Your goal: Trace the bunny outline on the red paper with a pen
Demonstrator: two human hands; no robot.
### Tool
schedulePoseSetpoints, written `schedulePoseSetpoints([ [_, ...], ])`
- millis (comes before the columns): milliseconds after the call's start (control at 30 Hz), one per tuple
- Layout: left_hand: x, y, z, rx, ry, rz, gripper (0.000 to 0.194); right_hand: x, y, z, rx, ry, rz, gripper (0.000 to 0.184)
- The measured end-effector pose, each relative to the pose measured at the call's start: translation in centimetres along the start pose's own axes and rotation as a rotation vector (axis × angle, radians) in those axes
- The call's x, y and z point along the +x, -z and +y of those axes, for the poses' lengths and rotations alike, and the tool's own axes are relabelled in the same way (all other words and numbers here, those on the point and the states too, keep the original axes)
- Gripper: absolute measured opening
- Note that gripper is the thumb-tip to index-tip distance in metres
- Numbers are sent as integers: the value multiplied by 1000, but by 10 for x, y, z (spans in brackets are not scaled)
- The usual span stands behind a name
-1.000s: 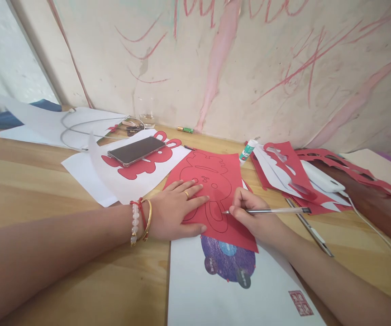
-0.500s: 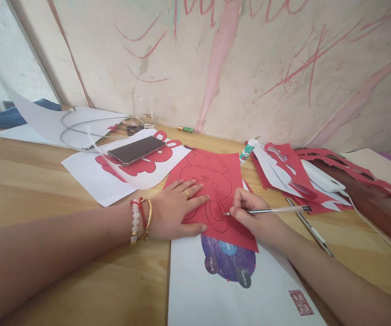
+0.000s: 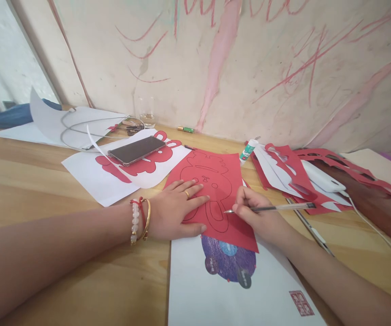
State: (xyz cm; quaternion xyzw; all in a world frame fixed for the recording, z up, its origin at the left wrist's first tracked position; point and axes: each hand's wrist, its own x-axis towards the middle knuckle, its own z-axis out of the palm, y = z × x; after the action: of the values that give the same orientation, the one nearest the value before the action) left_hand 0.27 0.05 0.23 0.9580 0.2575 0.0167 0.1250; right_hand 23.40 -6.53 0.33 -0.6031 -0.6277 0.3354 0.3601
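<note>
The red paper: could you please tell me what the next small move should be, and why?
Probably draw the pen along the black outline on the red paper: its tip sits by that line, the right hand grips it, and the left hand holds the sheet flat.

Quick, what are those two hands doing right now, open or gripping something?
Left hand: open, flat on the red paper.
Right hand: closed, holding a pen.
</note>
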Motion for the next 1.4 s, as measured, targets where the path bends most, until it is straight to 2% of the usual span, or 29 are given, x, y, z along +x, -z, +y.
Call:
schedulePoseSetpoints([
  [100,-1,3,0,29,-6,-15,63,-2,0,-7,126,-5,138,25],
  [167,-2,5,1,47,4,-20,62,-5,-3,-13,241,-23,186,27],
  [300,-6,3,8,101,67,-5,62,-12,-15,-19,406,-141,60,25],
  [367,-10,2,14,145,74,14,60,-12,-18,-17,386,-163,20,25],
  [467,-15,4,24,211,67,26,57,-8,-16,-11,360,-144,35,26],
  [633,-19,15,36,299,63,-20,47,1,-8,-4,372,-92,28,24],
  [733,-14,17,28,313,17,-5,45,3,-7,-4,343,-74,38,23],
  [833,-8,13,8,225,-120,56,61,2,-6,-3,273,-83,64,22],
  [900,-4,9,-3,137,-205,13,63,2,-5,-3,232,-89,67,22],
  [1000,-2,4,-9,39,-163,-43,66,2,-1,-6,239,-83,68,23],
  [1100,-1,2,-4,-16,-106,-35,66,1,4,-15,271,-69,120,26],
  [1200,0,0,3,-36,-63,-33,66,-4,8,-19,198,-69,103,24],
  [1300,2,-2,7,-32,-23,-37,67,-11,8,-11,77,-69,81,21],
  [1400,3,-3,8,-27,-6,-31,67,-15,5,2,38,-29,134,23],
])
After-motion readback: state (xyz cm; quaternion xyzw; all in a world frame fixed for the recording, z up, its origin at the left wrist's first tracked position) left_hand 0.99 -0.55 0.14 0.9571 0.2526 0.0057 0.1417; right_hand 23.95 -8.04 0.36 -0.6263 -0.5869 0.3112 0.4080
